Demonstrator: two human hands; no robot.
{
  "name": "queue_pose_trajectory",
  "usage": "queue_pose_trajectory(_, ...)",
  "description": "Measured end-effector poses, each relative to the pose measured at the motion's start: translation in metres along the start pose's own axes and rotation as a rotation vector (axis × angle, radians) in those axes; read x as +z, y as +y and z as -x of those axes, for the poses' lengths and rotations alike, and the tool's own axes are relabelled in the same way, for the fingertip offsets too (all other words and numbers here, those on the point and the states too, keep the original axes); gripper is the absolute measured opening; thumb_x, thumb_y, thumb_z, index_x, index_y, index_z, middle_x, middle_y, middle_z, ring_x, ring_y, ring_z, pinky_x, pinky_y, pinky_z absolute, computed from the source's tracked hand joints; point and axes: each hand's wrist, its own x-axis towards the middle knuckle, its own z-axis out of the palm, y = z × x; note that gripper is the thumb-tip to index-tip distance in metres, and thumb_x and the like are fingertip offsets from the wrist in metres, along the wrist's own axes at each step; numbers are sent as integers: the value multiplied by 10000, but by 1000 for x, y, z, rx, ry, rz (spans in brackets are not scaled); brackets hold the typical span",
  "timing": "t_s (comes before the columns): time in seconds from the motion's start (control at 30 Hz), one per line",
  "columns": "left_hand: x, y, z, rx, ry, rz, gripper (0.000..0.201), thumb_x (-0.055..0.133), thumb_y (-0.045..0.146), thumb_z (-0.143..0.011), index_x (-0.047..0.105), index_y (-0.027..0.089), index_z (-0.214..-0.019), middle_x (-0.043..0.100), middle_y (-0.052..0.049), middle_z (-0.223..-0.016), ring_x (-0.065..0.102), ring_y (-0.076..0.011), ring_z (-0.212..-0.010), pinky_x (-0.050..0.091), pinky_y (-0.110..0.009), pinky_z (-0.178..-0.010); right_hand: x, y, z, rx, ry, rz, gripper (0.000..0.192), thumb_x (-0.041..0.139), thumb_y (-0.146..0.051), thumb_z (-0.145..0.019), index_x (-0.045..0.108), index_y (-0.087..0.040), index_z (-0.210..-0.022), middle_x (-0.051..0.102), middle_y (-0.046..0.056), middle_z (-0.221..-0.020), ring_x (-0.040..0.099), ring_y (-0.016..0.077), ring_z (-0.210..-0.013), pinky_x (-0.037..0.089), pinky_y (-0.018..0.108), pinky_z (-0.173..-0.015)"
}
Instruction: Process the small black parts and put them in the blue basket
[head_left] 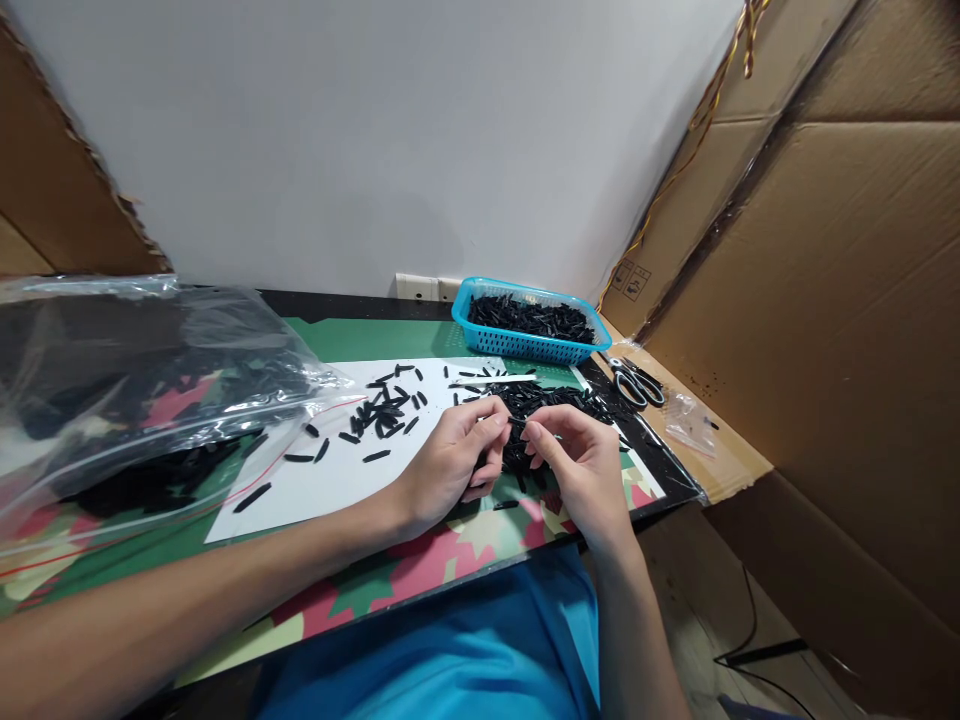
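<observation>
Left hand and right hand: fingertips pinch one small black piece between them. Beneath: loose pile of black pieces on bench. Blue basket behind.

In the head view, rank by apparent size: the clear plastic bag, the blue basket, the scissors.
1. Clear plastic bag, largest, though nearness to the camera inflates it.
2. Blue basket.
3. Scissors, smallest.
</observation>
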Motion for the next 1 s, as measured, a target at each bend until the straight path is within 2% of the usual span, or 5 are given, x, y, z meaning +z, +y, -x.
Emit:
queue_pose_trajectory(0.37,0,1,1,17,-13,8,387,591,471,-998,486,201,-741,394,92,-504,285,-48,-404,280,-137,-369,-1,0,0,7,-20,10,173,704,-345,-969,740,-185,-913,705,28,-793,637,157,-694,521,258,-597)
queue_pose_trajectory(1.0,1,0,1,8,-17,-11,371,549,474,-1016,499,199,-771,407,86,-504,293,-58,-409,271,-153,-379,2,-1,2,4,-17,9,205,681,-365,-988,705,-187,-891,670,12,-748,606,148,-675,503,261,-606)
